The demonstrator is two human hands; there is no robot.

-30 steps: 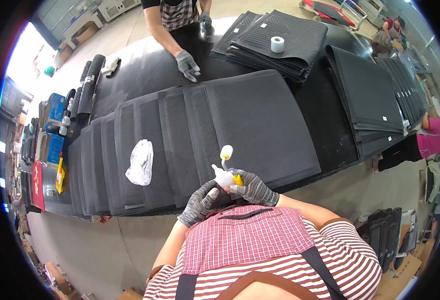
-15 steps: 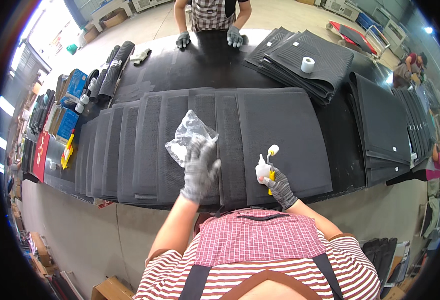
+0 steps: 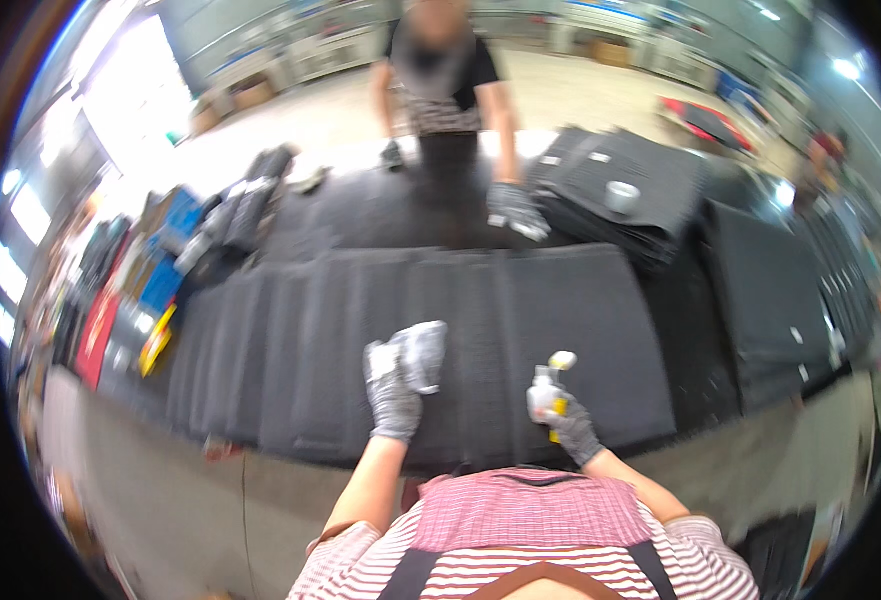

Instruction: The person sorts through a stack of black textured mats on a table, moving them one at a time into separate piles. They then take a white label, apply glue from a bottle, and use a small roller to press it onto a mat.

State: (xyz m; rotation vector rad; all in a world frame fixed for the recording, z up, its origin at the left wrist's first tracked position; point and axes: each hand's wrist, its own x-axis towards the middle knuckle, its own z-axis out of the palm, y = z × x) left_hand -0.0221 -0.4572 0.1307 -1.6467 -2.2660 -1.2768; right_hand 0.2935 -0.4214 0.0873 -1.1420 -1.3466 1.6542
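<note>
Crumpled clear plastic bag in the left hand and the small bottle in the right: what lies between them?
Only bare dark mat lies between the bag and the bottle, per the head view.

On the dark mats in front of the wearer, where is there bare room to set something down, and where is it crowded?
Bare mat lies left of the left hand, which holds a clear plastic bag. Another bare patch lies between the right hand, holding a small squeeze bottle, and the row's right edge. It is crowded at the left end by boxes and rolls, and far right by stacked mats bearing a tape roll.
</note>
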